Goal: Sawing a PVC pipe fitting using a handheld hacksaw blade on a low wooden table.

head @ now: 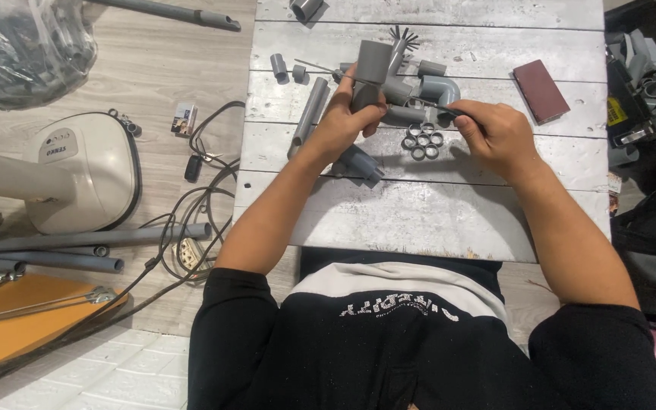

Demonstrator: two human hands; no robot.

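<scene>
Head view: left hand (347, 114) clamps the smooth grey plastic pipe assembly (389, 83); right hand (495, 133) pinches, seemingly, a thin dark tool (438, 108) above small rings (422, 140) on the whitewashed plank bench (419, 212).

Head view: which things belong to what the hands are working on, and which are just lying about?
In hand:
left hand gripping grey pipe fitting assembly
right hand holding a dark tool
small grey rings beside them

Lying about:
maroon block
long grey pipes
fan base
tangled cables

free: bare planks nearer the body than the held pipe assembly (389, 87) | blocked: ring cluster (423, 140) just beneath, elbow fitting (440, 89) beside
</scene>
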